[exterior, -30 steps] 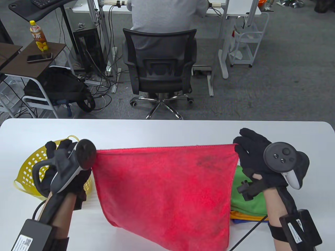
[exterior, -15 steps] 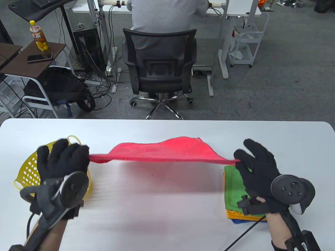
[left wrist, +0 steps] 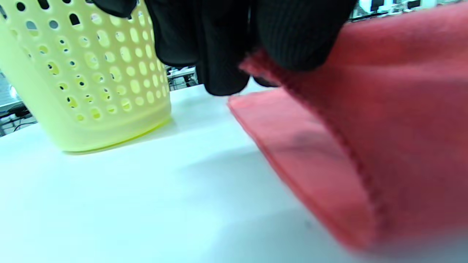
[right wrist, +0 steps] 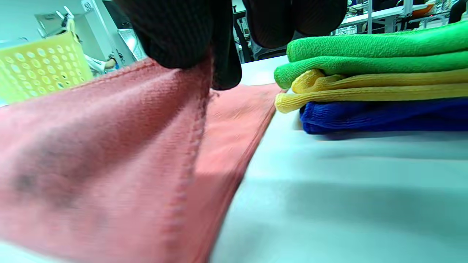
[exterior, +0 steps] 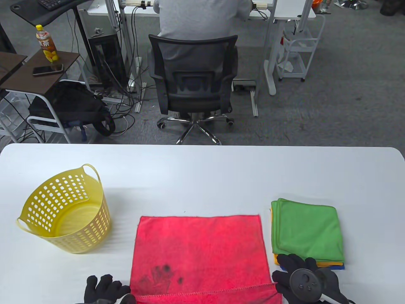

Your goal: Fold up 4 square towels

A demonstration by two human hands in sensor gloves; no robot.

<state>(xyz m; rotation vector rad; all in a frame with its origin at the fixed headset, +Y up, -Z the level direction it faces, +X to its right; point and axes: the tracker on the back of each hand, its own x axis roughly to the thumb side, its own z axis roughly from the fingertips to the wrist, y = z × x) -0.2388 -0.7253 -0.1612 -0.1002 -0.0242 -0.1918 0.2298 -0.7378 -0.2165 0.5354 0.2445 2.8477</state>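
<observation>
Towel, red [exterior: 199, 250], now spread flat on table [exterior: 202, 171], previously held aloft; left hand [exterior: 106, 289] and right hand [exterior: 305, 281] each pinch a near corner, first fold ready.

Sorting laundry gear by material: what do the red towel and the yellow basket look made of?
Red square towel: looks like soft microfibre or terry cloth, with a fuzzy matte nap and a stitched hem. Yellow perforated basket: apparently moulded plastic, smooth and slightly glossy, with punched holes.

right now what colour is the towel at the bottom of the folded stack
Dark blue, lying under the yellow and green towels. The right wrist view shows it best.
</observation>
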